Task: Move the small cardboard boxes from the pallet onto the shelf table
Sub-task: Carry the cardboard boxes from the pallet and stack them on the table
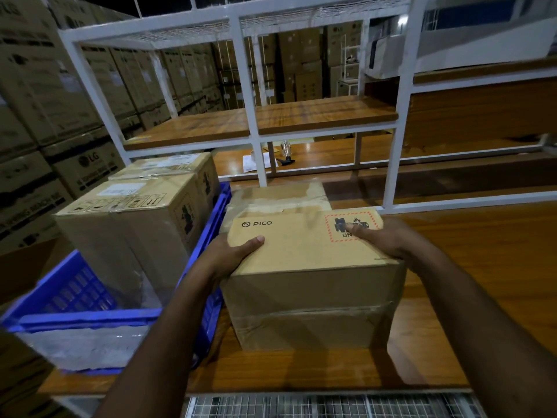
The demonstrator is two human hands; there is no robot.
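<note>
Head view shows the PICO box (307, 245) gripped at both ends, left hand (232, 254) and right hand (388, 239) curled over its top edges, resting on the desk (482, 267) beside the blue crate (84, 315). Placing step; next, probably release it.

Warehouse: stacked cartons (45, 95) (LG-branded), white shelving (245, 86)

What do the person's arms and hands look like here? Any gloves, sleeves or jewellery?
Both forearms are bare as far as the picture shows: no sleeve reaches into view. The left hand and the right hand wear no gloves. No watch, wristband or ring shows on either, though the dim light and some blur could hide something small. The fingernails look short and plain.
</note>
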